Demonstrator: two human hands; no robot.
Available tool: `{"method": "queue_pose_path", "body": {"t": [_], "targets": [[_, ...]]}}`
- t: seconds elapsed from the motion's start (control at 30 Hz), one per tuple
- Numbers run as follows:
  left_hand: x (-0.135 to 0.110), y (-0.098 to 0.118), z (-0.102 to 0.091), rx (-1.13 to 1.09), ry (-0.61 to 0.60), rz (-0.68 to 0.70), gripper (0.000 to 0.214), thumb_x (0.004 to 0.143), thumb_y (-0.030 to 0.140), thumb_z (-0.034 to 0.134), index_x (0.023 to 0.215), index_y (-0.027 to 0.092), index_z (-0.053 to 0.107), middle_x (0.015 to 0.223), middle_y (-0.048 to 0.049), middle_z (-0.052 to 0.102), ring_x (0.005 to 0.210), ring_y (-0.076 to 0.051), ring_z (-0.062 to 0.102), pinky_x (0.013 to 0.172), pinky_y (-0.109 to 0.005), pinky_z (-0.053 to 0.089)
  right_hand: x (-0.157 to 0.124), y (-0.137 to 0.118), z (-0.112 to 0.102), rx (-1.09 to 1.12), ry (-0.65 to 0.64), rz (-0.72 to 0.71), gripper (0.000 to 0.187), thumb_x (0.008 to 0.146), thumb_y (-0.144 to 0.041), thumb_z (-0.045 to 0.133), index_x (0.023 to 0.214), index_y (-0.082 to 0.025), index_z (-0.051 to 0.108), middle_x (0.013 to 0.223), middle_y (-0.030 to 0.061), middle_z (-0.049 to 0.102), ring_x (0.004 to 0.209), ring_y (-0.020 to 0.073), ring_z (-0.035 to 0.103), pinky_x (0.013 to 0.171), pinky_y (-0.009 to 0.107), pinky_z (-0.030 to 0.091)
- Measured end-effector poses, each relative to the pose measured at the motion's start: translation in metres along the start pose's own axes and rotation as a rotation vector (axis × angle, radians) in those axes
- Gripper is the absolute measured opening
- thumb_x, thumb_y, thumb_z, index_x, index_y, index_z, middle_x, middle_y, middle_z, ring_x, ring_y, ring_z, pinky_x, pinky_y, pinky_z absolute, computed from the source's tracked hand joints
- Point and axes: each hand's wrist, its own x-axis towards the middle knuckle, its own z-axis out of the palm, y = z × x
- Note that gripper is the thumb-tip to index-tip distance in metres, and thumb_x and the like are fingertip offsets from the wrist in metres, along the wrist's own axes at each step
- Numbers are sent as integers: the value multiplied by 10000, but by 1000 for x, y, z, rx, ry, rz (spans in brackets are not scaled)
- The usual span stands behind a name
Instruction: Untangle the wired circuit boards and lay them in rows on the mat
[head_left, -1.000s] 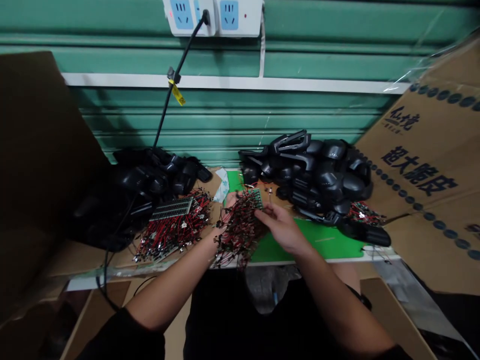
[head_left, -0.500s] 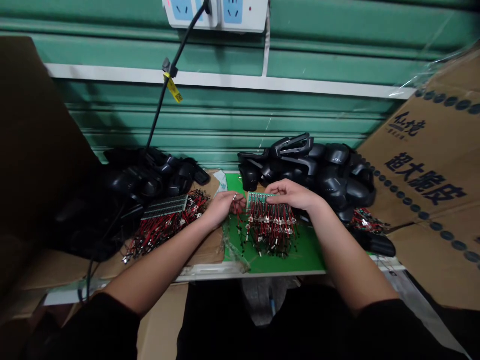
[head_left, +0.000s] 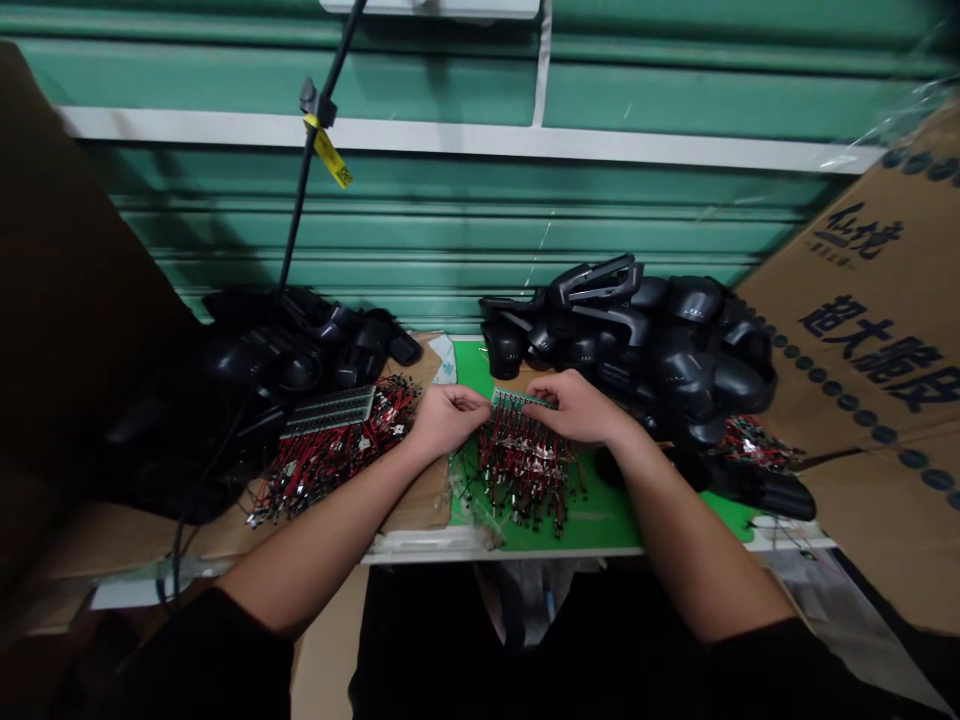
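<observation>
A green circuit board panel [head_left: 513, 400] is held over the green mat, with many red and black wires [head_left: 529, 465] hanging from it toward me. My right hand [head_left: 576, 405] grips the panel's right part, thumb on top and fingers behind. At its left end, the fingertips of my left hand [head_left: 450, 420] are pinched together on the edge. The exact spot under these fingertips is hidden. To the left, more wired circuit boards [head_left: 330, 410] lie in a stack on cardboard, their red and black wires spread below.
Black plastic housings are heaped at the back right [head_left: 675, 340] and back left [head_left: 337, 340]. Cardboard boxes stand on the right [head_left: 885, 330] and left [head_left: 67, 300]. More wires [head_left: 757, 443] lie at the right. A black cable [head_left: 300, 190] hangs before the green shutter wall [head_left: 450, 230].
My left hand held loose red wires beside the panel; now its fingertips are on the panel's left edge. The right hand still grips the panel, and the view has tilted slightly down.
</observation>
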Motion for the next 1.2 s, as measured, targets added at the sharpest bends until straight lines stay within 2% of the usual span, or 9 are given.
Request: {"method": "queue_pose_path", "body": {"t": [0.2, 0.43, 0.57, 0.73, 0.87, 0.97, 1.03, 1.13, 1.2], "targets": [[2, -5, 0, 64, -17, -28, 241, 563, 344, 758, 607, 132, 652, 597, -18, 635, 523, -79, 479, 513, -221, 352, 4, 0, 5, -77, -5, -42, 308, 961, -405, 638, 805, -147, 700, 662, -1, 589, 626, 103, 473, 634, 274, 283], [1, -8, 0, 50, -76, -25, 254, 577, 357, 712, 616, 163, 552, 572, 21, 557, 506, -67, 427, 486, -213, 311, 6, 5, 11, 5, -3, -55, 293, 933, -399, 669, 793, -144, 696, 653, -12, 576, 609, 95, 457, 605, 264, 283], [-1, -11, 1, 94, -64, 9, 237, 596, 354, 686, 614, 176, 531, 564, 20, 546, 500, -72, 413, 481, -221, 297, 6, 4, 13, 44, -2, -73, 304, 922, -387, 677, 749, -137, 661, 641, -15, 558, 598, 87, 441, 588, 256, 275], [2, -15, -1, 197, 13, 73, 209, 639, 330, 693, 622, 165, 565, 593, 1, 572, 529, -88, 442, 507, -234, 330, 5, 3, 12, 81, -18, -85, 290, 928, -401, 688, 808, -137, 703, 663, -16, 593, 607, 85, 462, 593, 242, 303], [11, -20, -6, 236, 174, 123, 183, 686, 276, 715, 788, 127, 689, 728, -40, 670, 594, -111, 530, 582, -249, 422, 4, 6, 9, 112, -36, -99, 287, 962, -426, 671, 926, -159, 770, 734, 1, 671, 650, 104, 520, 618, 242, 344], [16, -24, -11, 202, 195, 162, 450, 691, 222, 737, 1130, 125, 711, 962, -68, 742, 590, -93, 536, 603, -250, 440, 4, 7, 9, 121, 7, -152, 285, 966, -427, 687, 993, -168, 804, 846, 33, 738, 728, 133, 599, 684, 256, 419], [18, -25, -14, 166, 171, 152, 544, 720, 226, 731, 1253, 132, 684, 1037, -78, 749, 600, -96, 541, 620, -256, 444, 6, 7, 10, 145, 70, -190, 268, 959, -411, 709, 1034, -177, 815, 940, 50, 768, 803, 153, 651, 758, 274, 471], [16, -18, -14, 145, 138, 130, 338, 802, 327, 702, 1064, 121, 760, 975, -82, 751, 716, -141, 600, 695, -274, 457, 8, 6, 13, 183, 160, -208, 242, 951, -378, 733, 1097, -207, 821, 1048, 50, 782, 899, 169, 699, 842, 296, 512], [12, -9, -13, 35, 75, 91, 359, 868, 459, 665, 932, 124, 775, 918, -83, 744, 769, -168, 624, 719, -285, 460, 10, 5, 17, 193, 218, -207, 230, 932, -364, 762, 1094, -214, 826, 1051, 48, 783, 909, 172, 713, 849, 303, 525]]}}
